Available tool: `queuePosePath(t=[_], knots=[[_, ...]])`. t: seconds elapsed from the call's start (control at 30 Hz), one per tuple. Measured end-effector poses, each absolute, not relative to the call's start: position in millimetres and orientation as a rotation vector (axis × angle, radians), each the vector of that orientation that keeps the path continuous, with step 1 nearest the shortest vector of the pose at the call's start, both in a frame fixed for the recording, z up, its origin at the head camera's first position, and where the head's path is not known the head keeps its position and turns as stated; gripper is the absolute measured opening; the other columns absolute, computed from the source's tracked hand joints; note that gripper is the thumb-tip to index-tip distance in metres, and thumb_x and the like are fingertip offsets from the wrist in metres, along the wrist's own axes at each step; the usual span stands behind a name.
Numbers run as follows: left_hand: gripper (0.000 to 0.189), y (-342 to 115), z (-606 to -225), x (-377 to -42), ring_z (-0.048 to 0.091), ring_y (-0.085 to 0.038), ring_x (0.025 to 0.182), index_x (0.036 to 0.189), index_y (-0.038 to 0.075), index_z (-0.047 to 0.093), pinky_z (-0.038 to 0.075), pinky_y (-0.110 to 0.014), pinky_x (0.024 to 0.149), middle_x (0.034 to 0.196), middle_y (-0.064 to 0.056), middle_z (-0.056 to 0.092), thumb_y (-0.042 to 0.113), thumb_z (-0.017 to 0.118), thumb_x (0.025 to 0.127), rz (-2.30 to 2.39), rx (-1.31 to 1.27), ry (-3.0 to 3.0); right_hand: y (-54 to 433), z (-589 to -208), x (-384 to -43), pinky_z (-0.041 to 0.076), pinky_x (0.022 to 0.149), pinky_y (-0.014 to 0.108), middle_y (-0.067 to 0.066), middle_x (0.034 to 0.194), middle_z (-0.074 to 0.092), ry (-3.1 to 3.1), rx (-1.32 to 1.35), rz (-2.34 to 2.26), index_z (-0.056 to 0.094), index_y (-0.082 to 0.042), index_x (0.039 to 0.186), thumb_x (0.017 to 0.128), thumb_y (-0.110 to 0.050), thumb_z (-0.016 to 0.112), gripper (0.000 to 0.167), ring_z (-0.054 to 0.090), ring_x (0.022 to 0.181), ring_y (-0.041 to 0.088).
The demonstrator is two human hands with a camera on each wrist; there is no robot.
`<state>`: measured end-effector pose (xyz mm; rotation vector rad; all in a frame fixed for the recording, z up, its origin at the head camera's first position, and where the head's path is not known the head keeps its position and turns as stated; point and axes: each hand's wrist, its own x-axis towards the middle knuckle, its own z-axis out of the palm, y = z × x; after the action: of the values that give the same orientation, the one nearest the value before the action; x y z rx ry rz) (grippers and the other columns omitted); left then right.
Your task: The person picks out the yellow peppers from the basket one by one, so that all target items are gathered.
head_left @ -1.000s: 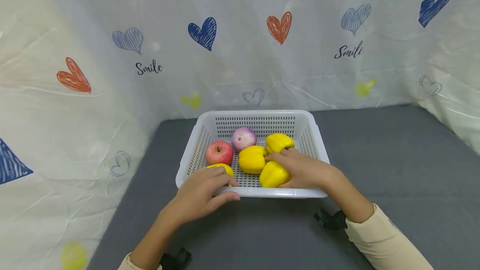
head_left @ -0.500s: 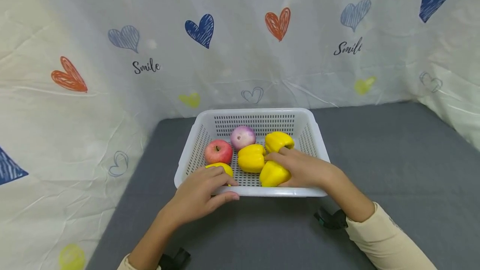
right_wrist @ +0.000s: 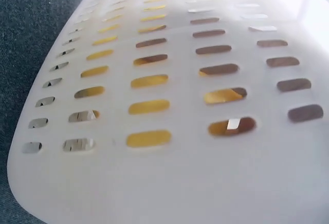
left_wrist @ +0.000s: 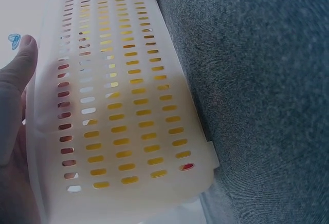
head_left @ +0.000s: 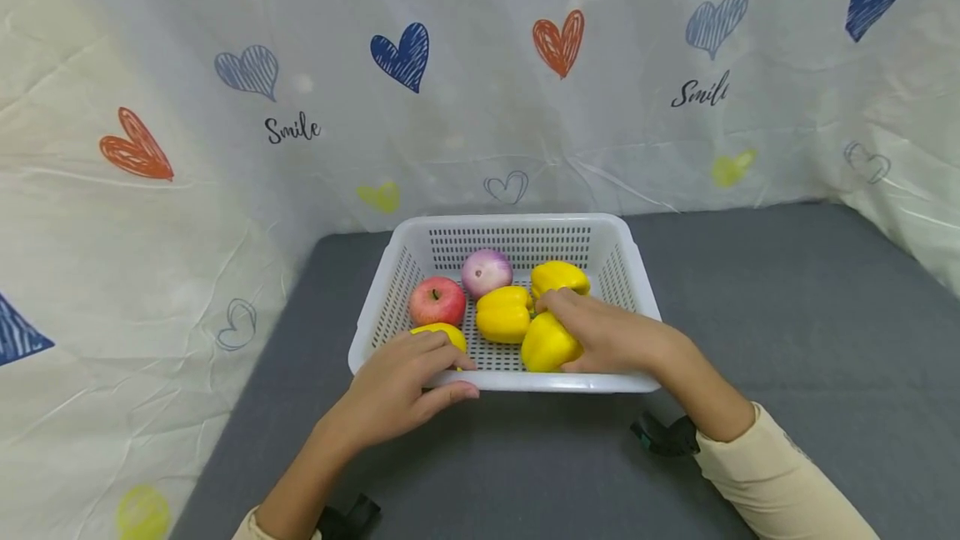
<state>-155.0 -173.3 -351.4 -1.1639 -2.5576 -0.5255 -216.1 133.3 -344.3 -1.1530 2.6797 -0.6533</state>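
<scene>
A white perforated plastic basket (head_left: 637, 286) sits on the grey-covered table, holding several vegetables and fruits. My left hand (head_left: 405, 386) grips its front rim at the left, thumb along the rim and fingers over it. Just beyond those fingers lies a partly covered yellow item (head_left: 448, 334), its kind unclear. At the front right, my right hand (head_left: 611, 336) holds a yellow bell pepper (head_left: 547, 344) between thumb and curled fingers. Another bell pepper (head_left: 502, 315) is to its left, and a third bell pepper (head_left: 558, 275) behind. Both wrist views mostly show the basket's slotted outer wall (left_wrist: 113, 106).
A red apple (head_left: 437, 302) and a peeled purple onion (head_left: 487, 273) lie in the basket's left and back middle. Grey cloth (head_left: 787, 315) covers the table around it. A white curtain (head_left: 465, 123) with printed hearts hangs behind and at the sides.
My right hand's fingertips have risen slightly and shifted over the top of the front bell pepper. The left hand stays on the rim. The head view has shifted slightly.
</scene>
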Motion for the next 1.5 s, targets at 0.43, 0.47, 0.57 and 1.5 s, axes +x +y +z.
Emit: queuePosePath(t=[0.43,0.47,0.57,1.5], knots=[[0.027,-171,-353,-157,0.057,-0.01,0.097,0.102,0.022,0.071,0.046,-0.033,0.092,0.1,0.011,0.062,0.047,0.07,0.092,-0.539,-1.177,-2.519,138,-341,-212,0.045,0.094,0.042,-0.001,0.122,0.058,2.747,-1.284,-0.631,0.055,-0.017,0.14,0.081,-0.026,0.083,0.066,0.051,0.108,0.019],[0.027,-170,-353,-158,0.057,-0.01,0.097,0.102,0.023,0.071,0.046,-0.033,0.092,0.1,0.011,0.062,0.047,0.07,0.092,-0.537,-1.178,-2.518,138,-340,-211,0.045,0.094,0.041,-0.001,0.122,0.058,2.754,-1.286,-0.628,0.055,-0.017,0.14,0.081,-0.026,0.083,0.066,0.051,0.108,0.019],[0.027,-170,-353,-158,0.057,-0.011,0.098,0.102,0.023,0.071,0.046,-0.034,0.093,0.101,0.011,0.062,0.048,0.069,0.092,-0.53,-1.18,-2.515,138,-339,-210,0.045,0.094,0.042,0.001,0.123,0.058,2.77,-1.273,-0.627,0.053,-0.015,0.142,0.081,-0.027,0.083,0.069,0.051,0.109,0.021],[0.024,-174,-352,-154,0.057,-0.009,0.096,0.102,0.024,0.073,0.047,-0.035,0.09,0.1,0.012,0.062,0.046,0.071,0.091,-0.525,-1.173,-2.527,145,-325,-196,0.045,0.097,0.042,0.009,0.13,0.054,2.842,-1.026,-0.806,0.041,-0.005,0.139,0.077,-0.033,0.085,0.081,0.053,0.108,0.021]])
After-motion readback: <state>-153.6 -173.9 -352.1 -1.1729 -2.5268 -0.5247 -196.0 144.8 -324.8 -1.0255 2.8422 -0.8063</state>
